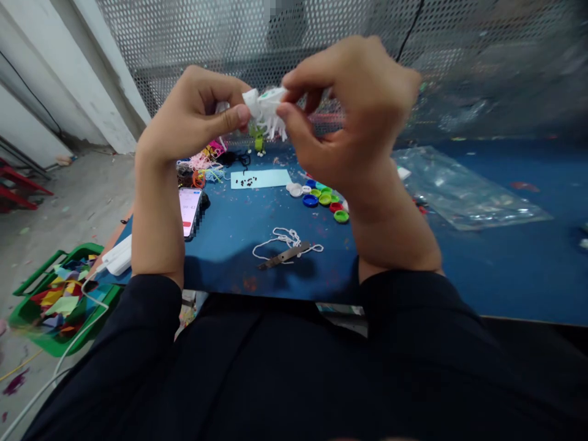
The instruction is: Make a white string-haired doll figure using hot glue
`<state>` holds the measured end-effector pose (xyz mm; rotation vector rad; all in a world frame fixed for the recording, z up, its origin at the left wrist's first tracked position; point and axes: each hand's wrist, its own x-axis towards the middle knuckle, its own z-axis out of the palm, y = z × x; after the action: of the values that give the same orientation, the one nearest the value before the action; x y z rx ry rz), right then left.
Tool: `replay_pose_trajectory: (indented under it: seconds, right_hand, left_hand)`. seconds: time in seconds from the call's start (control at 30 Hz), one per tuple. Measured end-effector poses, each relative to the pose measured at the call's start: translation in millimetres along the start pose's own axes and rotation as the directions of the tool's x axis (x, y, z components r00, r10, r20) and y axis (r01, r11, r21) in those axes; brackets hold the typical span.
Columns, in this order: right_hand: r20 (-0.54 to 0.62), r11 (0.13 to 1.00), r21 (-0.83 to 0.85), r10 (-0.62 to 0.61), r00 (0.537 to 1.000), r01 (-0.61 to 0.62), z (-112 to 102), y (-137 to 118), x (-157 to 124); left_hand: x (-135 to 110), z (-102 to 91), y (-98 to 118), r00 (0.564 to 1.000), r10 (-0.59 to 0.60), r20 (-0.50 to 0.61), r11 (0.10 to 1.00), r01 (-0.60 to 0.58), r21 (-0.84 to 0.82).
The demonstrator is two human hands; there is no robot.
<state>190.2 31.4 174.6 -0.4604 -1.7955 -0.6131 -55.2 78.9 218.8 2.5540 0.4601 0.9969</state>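
Both hands are raised above the far part of the blue table, pinching a small white fringed piece (272, 110) between them. My left hand (197, 110) grips its left end with thumb and forefinger. On the other end, my right hand (344, 104) closes thumb and fingers. The piece has a green mark on top and hanging strands; its exact kind cannot be told. Behind and just below it stands a small green figure (259, 141). Nearer to me, a loose white cord (285, 236) lies on the table with a brownish metal tool (283, 256) across it.
A pale blue strip (271, 178) bears several tiny dark bits. Coloured bottle caps (325, 199) lie right of it, yarn (202, 165) and a phone (189, 211) left. A clear plastic bag (468, 190) lies far right. A green basket (59, 349) of paper scraps stands on the floor.
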Motion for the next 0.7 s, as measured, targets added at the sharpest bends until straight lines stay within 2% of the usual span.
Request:
replay_pose_trajectory:
  seconds: [0.07,0.13,0.27,0.37,0.47,0.57,0.7]
  right_hand:
    - [-0.156,0.988,0.144,0.076,0.985,-0.054,-5,3,1]
    - [-0.228,0.968,0.244,0.110,0.967,-0.053,-5,6,2]
    - [-0.186,0.956,0.289,0.118,0.975,-0.061,0,7,1]
    - [-0.222,0.955,0.291,0.124,0.967,-0.055,3,3,0]
    - [-0.264,0.963,0.264,0.132,0.955,-0.060,6,0,0]
    - [-0.310,0.978,0.206,0.084,0.947,-0.019,7,1,-2]
    - [-0.305,0.982,0.187,0.065,0.950,-0.007,6,2,-3]
  left_hand:
    - [0,1.5,4,0.993,0.074,-0.096,0.997,-0.075,0.002]
    - [0,1.4,4,0.975,0.148,-0.168,0.989,-0.144,0.035]
    - [2,-2.2,-6,0.950,0.253,-0.181,0.965,-0.234,0.123]
    - [3,-3.0,-9,0.941,0.277,-0.196,0.955,-0.247,0.162]
    - [3,-0.4,-3,0.931,0.299,-0.211,0.949,-0.265,0.173]
    - [1,3.5,7,0.938,0.280,-0.204,0.953,-0.246,0.176]
    - [0,5.6,15,0.930,0.282,-0.235,0.953,-0.244,0.178]
